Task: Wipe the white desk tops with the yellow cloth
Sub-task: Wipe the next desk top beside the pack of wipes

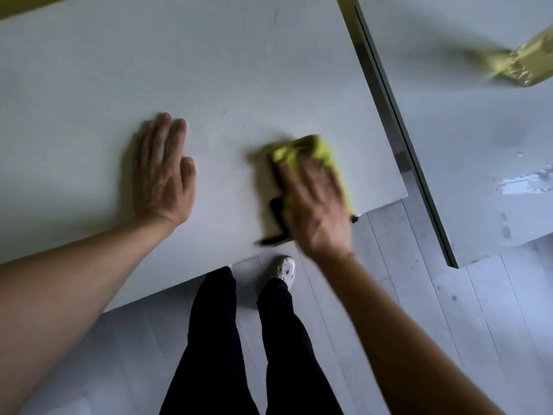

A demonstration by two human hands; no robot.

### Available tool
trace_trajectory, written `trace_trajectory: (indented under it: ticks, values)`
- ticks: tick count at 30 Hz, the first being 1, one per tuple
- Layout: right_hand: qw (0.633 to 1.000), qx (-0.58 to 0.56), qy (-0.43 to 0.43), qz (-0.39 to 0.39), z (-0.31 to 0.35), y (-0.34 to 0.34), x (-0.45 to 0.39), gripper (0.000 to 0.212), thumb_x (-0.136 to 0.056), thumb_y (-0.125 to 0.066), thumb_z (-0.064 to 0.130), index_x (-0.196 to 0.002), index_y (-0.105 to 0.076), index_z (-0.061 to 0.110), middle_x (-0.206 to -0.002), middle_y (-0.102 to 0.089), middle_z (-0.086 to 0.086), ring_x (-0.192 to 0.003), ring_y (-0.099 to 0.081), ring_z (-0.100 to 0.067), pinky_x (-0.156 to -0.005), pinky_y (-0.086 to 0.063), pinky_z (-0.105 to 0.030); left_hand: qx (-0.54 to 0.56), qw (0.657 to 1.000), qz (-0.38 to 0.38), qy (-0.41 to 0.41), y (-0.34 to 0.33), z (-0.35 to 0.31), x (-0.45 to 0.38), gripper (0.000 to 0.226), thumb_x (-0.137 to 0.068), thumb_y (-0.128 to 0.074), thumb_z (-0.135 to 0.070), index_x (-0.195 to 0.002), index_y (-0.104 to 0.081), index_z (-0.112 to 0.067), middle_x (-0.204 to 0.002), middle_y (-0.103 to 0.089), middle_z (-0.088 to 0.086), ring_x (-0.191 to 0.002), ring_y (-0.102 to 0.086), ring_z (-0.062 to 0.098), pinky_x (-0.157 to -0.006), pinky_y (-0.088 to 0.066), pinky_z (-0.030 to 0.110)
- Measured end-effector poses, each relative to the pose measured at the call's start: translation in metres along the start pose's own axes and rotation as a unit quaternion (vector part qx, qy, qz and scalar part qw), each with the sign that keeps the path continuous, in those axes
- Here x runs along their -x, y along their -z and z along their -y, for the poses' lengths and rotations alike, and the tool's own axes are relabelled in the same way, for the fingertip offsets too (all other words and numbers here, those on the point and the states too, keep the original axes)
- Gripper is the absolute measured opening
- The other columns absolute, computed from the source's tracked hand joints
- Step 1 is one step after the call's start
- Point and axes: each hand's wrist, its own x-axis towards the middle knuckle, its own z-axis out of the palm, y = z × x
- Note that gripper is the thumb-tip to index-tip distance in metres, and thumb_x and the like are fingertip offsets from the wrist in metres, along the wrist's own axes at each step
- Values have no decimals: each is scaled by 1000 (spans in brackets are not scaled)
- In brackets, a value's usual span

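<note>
A large white desk top (209,70) fills the upper left of the view. My left hand (164,172) lies flat on it with straight fingers, palm down. To its right, my right hand (314,202) presses the bunched yellow cloth (311,151) onto the desk near its front right corner; the fingers look spread and fairly straight, and the hand is blurred. Most of the cloth is hidden under the hand, and a dark edge of it sticks out at the wrist side. A second white desk top (466,121) stands to the right across a narrow gap.
A blurred yellowish-gold object (520,65) lies on the right desk near the far right edge. Bright smears (526,181) show on that desk. Below the desks is grey plank floor (419,295), with my dark trousers and a white shoe (284,269).
</note>
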Motion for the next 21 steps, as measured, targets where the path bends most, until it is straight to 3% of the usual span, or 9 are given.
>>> trace_trajectory:
  ticks: [3,7,9,12,16,19,21]
  values:
    - [979,58,-182,-65,-61,18,-17,63,-97,-51,34,-157,-36,22,-159,-38,-13,-150,-28,-27,-122,-22,-52,-2,1000,-5,13,-1,-2,1,59,-105,-36,-27,-162,-33,-11,-169,-28,15,-156,-25,37,-129,-16,48]
    - [960,98,-250,-82,-57,11,-33,63,-100,-43,36,-159,-30,21,-162,-34,-10,-152,-25,-26,-125,-13,-50,2,1000,-9,18,-2,-3,-3,59,-104,-37,-26,-161,-35,-10,-169,-29,15,-156,-26,38,-129,-16,48]
    - [971,91,-203,-87,-30,-3,-45,64,-96,-48,34,-157,-36,19,-158,-40,-15,-149,-32,-30,-124,-17,-52,5,1000,-23,21,-4,-4,-1,58,-105,-38,-24,-161,-35,-9,-168,-30,15,-156,-26,37,-129,-16,45]
    - [997,18,-32,-65,34,-34,-78,62,-95,-58,36,-151,-47,15,-151,-48,-18,-144,-40,-32,-122,-23,-52,14,998,-54,40,-5,-4,0,56,-104,-40,-20,-158,-37,-3,-165,-35,18,-154,-30,37,-128,-22,46]
    - [990,-34,138,9,92,-60,-116,54,-101,-51,40,-151,-47,21,-156,-45,-10,-149,-36,-26,-124,-18,-46,21,997,-59,44,-7,0,2,55,-106,-35,-23,-156,-39,1,-163,-37,21,-152,-33,40,-126,-26,50]
    - [991,-26,127,-10,53,-60,-136,58,-94,-55,40,-150,-50,21,-154,-48,-11,-146,-39,-28,-124,-21,-46,22,998,-42,48,-7,1,0,56,-106,-33,-23,-158,-37,-1,-165,-35,18,-154,-30,37,-128,-23,46]
    - [998,10,19,-60,0,-47,-152,63,-92,-57,39,-151,-47,23,-153,-48,-13,-146,-38,-30,-125,-20,-44,19,998,-27,51,-6,0,0,58,-106,-31,-24,-160,-34,-3,-167,-31,15,-156,-27,34,-128,-21,44]
